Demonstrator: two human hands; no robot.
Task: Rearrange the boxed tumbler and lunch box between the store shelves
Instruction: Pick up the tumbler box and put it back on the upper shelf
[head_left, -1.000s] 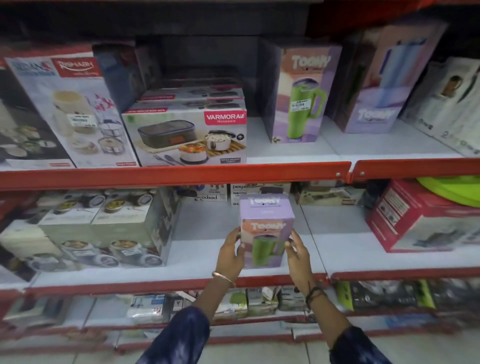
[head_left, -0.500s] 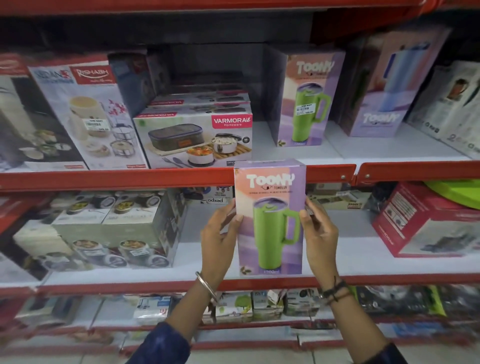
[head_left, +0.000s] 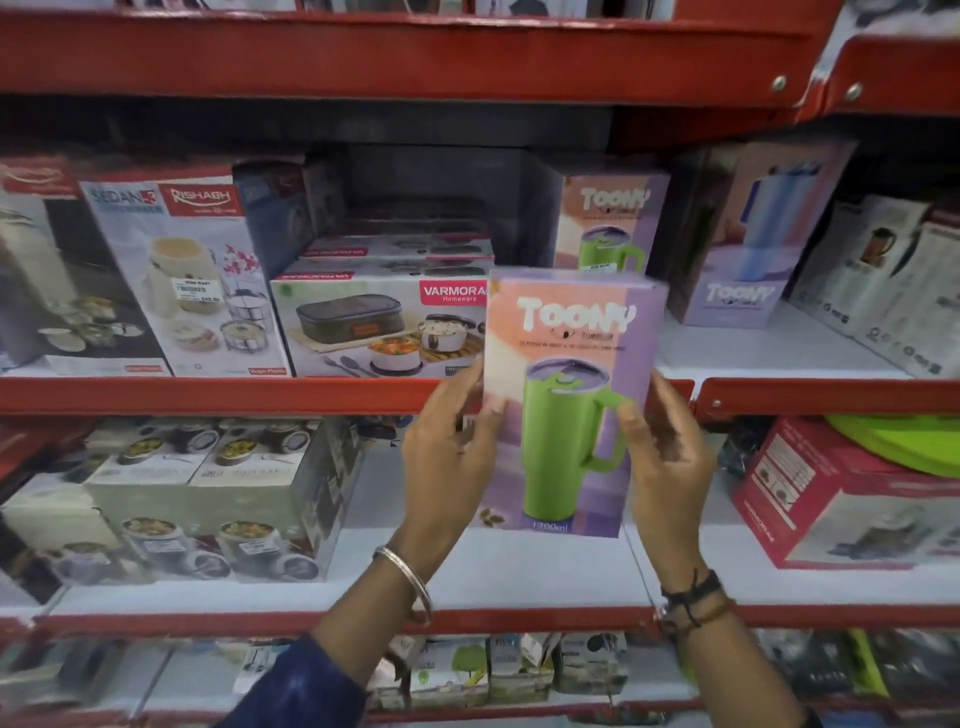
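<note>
A pink and lilac Toony tumbler box (head_left: 566, 364) with a green tumbler pictured on it is held upright in front of the red shelf edge (head_left: 208, 395). My left hand (head_left: 452, 452) grips its left side and my right hand (head_left: 665, 457) grips its right side. The Varmora lunch box (head_left: 374, 327) lies on the upper shelf just left of the held box, on the front of a row of similar boxes. A second Toony tumbler box (head_left: 608, 223) stands on the upper shelf behind the held one, partly hidden by it.
On the upper shelf stand a Rishabh box (head_left: 182, 270) at the left and a blue-tumbler Toony box (head_left: 748, 244) at the right. The lower shelf (head_left: 519, 571) holds stacked green food-container boxes (head_left: 208, 493) at the left and a red box (head_left: 831, 499) at the right.
Both hands have lifted the tumbler box from the lower shelf up to the level of the upper shelf's edge. The view has tilted upward.
</note>
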